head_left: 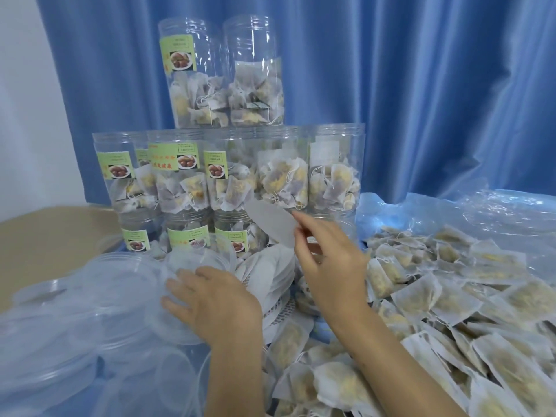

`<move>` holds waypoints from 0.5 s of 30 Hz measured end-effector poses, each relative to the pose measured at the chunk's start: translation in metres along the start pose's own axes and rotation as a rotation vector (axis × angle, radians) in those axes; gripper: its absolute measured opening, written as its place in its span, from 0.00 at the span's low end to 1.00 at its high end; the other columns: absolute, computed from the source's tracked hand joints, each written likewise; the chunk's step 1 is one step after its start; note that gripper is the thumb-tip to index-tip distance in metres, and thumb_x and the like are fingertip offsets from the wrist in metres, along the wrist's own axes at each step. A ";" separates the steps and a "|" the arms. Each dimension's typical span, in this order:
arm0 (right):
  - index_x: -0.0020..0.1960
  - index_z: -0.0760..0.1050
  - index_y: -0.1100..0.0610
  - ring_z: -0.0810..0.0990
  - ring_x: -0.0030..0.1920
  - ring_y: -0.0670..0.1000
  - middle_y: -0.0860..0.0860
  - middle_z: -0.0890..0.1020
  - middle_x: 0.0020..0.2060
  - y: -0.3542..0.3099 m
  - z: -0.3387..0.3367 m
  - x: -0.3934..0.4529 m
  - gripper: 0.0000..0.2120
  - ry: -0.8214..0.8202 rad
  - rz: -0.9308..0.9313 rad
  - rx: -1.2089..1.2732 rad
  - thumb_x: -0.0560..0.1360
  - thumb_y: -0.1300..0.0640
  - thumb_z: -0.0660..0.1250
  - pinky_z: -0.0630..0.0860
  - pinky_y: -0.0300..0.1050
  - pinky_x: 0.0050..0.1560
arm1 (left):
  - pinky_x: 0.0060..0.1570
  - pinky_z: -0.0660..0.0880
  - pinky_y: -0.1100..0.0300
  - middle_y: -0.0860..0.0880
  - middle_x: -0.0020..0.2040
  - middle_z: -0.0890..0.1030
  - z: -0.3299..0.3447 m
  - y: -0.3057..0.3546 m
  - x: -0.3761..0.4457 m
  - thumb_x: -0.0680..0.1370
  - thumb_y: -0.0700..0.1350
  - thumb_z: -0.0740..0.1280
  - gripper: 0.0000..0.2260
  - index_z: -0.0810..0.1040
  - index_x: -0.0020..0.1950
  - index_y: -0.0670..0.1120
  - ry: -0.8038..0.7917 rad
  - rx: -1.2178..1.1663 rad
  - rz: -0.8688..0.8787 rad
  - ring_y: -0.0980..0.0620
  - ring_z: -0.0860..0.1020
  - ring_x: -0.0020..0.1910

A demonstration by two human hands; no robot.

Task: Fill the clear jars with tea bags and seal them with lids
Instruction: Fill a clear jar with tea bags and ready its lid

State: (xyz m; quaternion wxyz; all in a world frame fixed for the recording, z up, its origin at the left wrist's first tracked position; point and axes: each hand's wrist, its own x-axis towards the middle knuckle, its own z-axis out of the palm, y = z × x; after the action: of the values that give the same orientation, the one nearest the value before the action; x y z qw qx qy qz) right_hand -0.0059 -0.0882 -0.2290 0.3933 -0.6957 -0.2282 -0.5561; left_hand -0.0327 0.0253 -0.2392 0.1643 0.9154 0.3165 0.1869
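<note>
Head: right hand (pixel 328 266) pinches white disc (pixel 270 225); left hand (pixel 216 302) touches lid (pixel 129 284).

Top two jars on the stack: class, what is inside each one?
Both top jars hold tea bags up to about halfway; above that, empty space. The green label on the left jar hides whatever sits behind it.

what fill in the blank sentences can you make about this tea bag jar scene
The curtain behind the jars is ____. The top tier of the stack holds ____ jars. The ____ hand pinches a thin pale disc. The left hand rests on clear plastic ____.
Missing: blue; two; right; lids.
</note>
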 end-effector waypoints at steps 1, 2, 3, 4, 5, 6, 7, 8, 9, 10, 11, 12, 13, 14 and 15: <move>0.55 0.81 0.63 0.82 0.38 0.48 0.54 0.84 0.43 0.002 0.000 -0.001 0.13 -0.006 -0.017 0.000 0.71 0.69 0.69 0.80 0.40 0.39 | 0.71 0.59 0.46 0.34 0.73 0.55 0.002 -0.002 0.002 0.77 0.41 0.61 0.27 0.57 0.72 0.33 -0.053 0.023 -0.008 0.37 0.50 0.75; 0.54 0.81 0.63 0.82 0.38 0.48 0.54 0.84 0.43 0.003 0.001 -0.002 0.12 -0.015 -0.025 0.000 0.71 0.69 0.69 0.80 0.40 0.40 | 0.67 0.66 0.49 0.33 0.73 0.54 0.005 -0.003 0.003 0.78 0.41 0.61 0.27 0.56 0.72 0.32 -0.095 0.034 -0.001 0.37 0.50 0.75; 0.53 0.82 0.63 0.82 0.38 0.48 0.54 0.84 0.43 0.004 0.001 -0.004 0.12 -0.027 -0.024 0.000 0.71 0.68 0.69 0.79 0.39 0.40 | 0.61 0.71 0.51 0.33 0.73 0.54 0.006 -0.003 0.003 0.78 0.41 0.61 0.25 0.58 0.72 0.33 -0.130 0.040 0.011 0.38 0.51 0.75; 0.53 0.82 0.62 0.82 0.38 0.48 0.54 0.84 0.43 0.005 0.001 -0.005 0.12 -0.043 -0.015 0.004 0.71 0.68 0.68 0.79 0.38 0.41 | 0.56 0.73 0.53 0.34 0.73 0.54 0.006 -0.003 0.003 0.78 0.40 0.61 0.22 0.63 0.71 0.35 -0.158 0.035 0.020 0.39 0.54 0.74; 0.53 0.82 0.62 0.82 0.38 0.48 0.53 0.84 0.43 0.006 0.001 -0.006 0.12 -0.063 -0.003 0.011 0.71 0.67 0.68 0.79 0.39 0.41 | 0.52 0.74 0.54 0.35 0.74 0.53 0.006 -0.003 0.003 0.78 0.40 0.61 0.20 0.66 0.70 0.39 -0.178 0.016 0.022 0.41 0.59 0.73; 0.53 0.82 0.62 0.82 0.38 0.48 0.53 0.84 0.43 0.006 0.001 -0.007 0.11 -0.083 0.007 0.017 0.72 0.67 0.68 0.79 0.39 0.41 | 0.49 0.73 0.54 0.35 0.75 0.51 0.006 -0.002 0.003 0.78 0.39 0.61 0.18 0.69 0.68 0.41 -0.186 -0.012 0.018 0.42 0.64 0.70; 0.53 0.82 0.62 0.82 0.38 0.48 0.53 0.84 0.43 0.007 0.001 -0.007 0.11 -0.099 0.010 0.019 0.72 0.67 0.68 0.79 0.40 0.40 | 0.48 0.72 0.54 0.36 0.76 0.49 0.006 -0.001 0.002 0.78 0.39 0.61 0.18 0.69 0.67 0.41 -0.183 -0.043 0.010 0.43 0.68 0.67; 0.53 0.82 0.62 0.82 0.37 0.49 0.53 0.84 0.43 0.007 0.001 -0.007 0.11 -0.109 0.009 0.019 0.72 0.67 0.68 0.79 0.41 0.40 | 0.48 0.72 0.54 0.36 0.76 0.48 0.008 0.000 0.001 0.77 0.38 0.61 0.17 0.69 0.67 0.41 -0.172 -0.074 0.008 0.43 0.70 0.65; 0.53 0.82 0.62 0.82 0.37 0.49 0.53 0.84 0.43 0.008 0.001 -0.008 0.11 -0.113 0.005 0.017 0.71 0.67 0.68 0.79 0.41 0.40 | 0.48 0.72 0.53 0.35 0.76 0.48 0.009 0.001 0.000 0.77 0.37 0.62 0.18 0.68 0.67 0.41 -0.159 -0.106 0.013 0.42 0.71 0.63; 0.53 0.82 0.62 0.82 0.37 0.49 0.53 0.84 0.43 0.008 0.001 -0.008 0.11 -0.115 0.003 0.015 0.71 0.67 0.68 0.79 0.41 0.40 | 0.49 0.72 0.53 0.35 0.76 0.47 0.011 0.001 0.000 0.76 0.36 0.62 0.19 0.66 0.67 0.41 -0.151 -0.137 0.022 0.41 0.73 0.62; 0.53 0.82 0.61 0.82 0.37 0.49 0.53 0.84 0.43 0.009 0.001 -0.008 0.12 -0.119 0.006 0.016 0.71 0.68 0.68 0.79 0.41 0.40 | 0.49 0.72 0.53 0.34 0.76 0.45 0.013 0.001 0.000 0.76 0.35 0.62 0.20 0.65 0.68 0.41 -0.148 -0.163 0.030 0.41 0.73 0.60; 0.53 0.82 0.61 0.82 0.37 0.49 0.53 0.84 0.43 0.009 0.001 -0.009 0.12 -0.126 0.014 0.021 0.71 0.68 0.68 0.79 0.41 0.40 | 0.49 0.72 0.54 0.35 0.76 0.43 0.014 0.001 0.000 0.76 0.35 0.63 0.21 0.65 0.68 0.42 -0.148 -0.183 0.032 0.41 0.74 0.59; 0.53 0.82 0.61 0.82 0.38 0.50 0.53 0.84 0.44 0.010 0.000 -0.009 0.12 -0.135 0.024 0.030 0.71 0.68 0.68 0.79 0.41 0.40 | 0.49 0.71 0.54 0.35 0.75 0.42 0.015 0.001 0.000 0.75 0.34 0.63 0.22 0.65 0.68 0.42 -0.145 -0.203 0.029 0.41 0.75 0.57; 0.53 0.82 0.61 0.82 0.38 0.50 0.53 0.84 0.44 0.011 0.000 -0.009 0.12 -0.143 0.034 0.038 0.71 0.68 0.68 0.79 0.40 0.40 | 0.49 0.71 0.54 0.35 0.75 0.42 0.015 0.001 0.001 0.75 0.34 0.64 0.22 0.65 0.68 0.42 -0.136 -0.233 0.024 0.41 0.76 0.54; 0.54 0.81 0.61 0.82 0.38 0.50 0.53 0.84 0.45 0.011 0.000 -0.009 0.12 -0.149 0.044 0.043 0.72 0.68 0.68 0.78 0.39 0.41 | 0.49 0.71 0.54 0.36 0.75 0.43 0.013 0.001 0.001 0.75 0.33 0.64 0.23 0.66 0.69 0.43 -0.119 -0.277 0.019 0.41 0.76 0.50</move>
State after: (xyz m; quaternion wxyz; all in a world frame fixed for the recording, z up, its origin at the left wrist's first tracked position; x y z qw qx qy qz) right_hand 0.0002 -0.0935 -0.2413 0.4020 -0.7314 -0.2534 -0.4892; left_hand -0.0255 0.0230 -0.2503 0.3057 0.8963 0.2689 0.1757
